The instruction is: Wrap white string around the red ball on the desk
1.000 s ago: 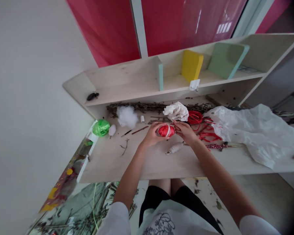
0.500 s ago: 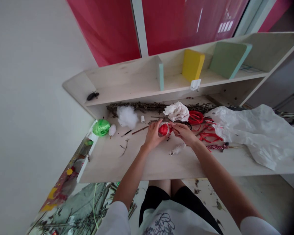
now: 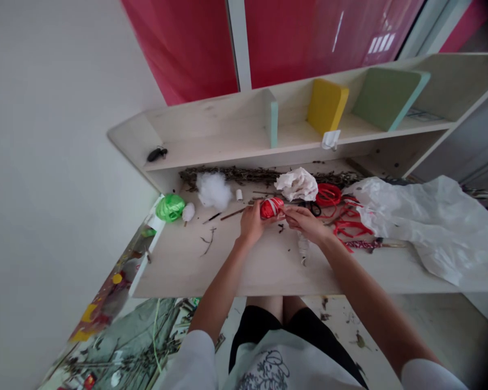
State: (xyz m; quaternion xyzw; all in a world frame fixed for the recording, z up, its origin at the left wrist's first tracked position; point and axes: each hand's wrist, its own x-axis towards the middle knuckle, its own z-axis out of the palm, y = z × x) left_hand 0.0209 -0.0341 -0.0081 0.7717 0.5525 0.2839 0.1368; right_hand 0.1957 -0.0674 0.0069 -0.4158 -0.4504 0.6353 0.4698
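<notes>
**Red ribbon ball (image 3: 271,207) gripped by the left hand (image 3: 252,223) over the table (image 3: 187,265).**
The ball is held near mid-table, with the fingers closed around its left side. The right hand (image 3: 305,223) is curled shut just beside it. White twine (image 3: 303,248) is seen nearer, with scissors (image 3: 312,208) and a red ribbon coil (image 3: 328,195) farther right.

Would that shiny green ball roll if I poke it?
The green raffia ball looks round, so it might roll, though its lumpy ribbon would probably stop it soon. Its loose ribbon looks light and squashy. It sits near the wooden board's end, so a hard push could knock it off.
</notes>
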